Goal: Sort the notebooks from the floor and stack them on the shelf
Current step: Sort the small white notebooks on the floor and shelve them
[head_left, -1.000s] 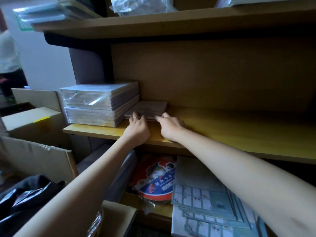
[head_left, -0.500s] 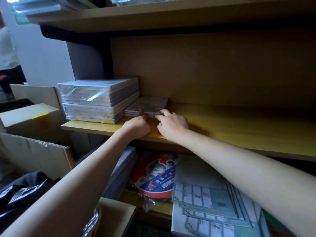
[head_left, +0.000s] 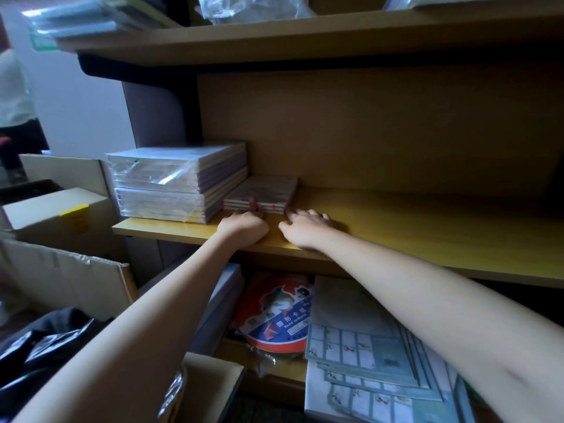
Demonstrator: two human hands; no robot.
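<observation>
Fingers (head_left: 293, 212) of the right hand (head_left: 308, 227) lie spread and loose on the shelf (head_left: 412, 230). Their tips touch the near right corner of the small notebook pile (head_left: 265, 189). One finger of the left hand (head_left: 242, 228) pushes on the pile's near edge (the others are tucked away, so I cannot tell if they are closed). Both hands seem to be tidying the pile so it sits snug beside the big wrapped stack (head_left: 171, 178) on its left.

One left hand (head_left: 244, 228), one right hand (head_left: 308, 228), one loose notebook stack (head_left: 268, 190), two wrapped packs (head_left: 158, 178).
</observation>
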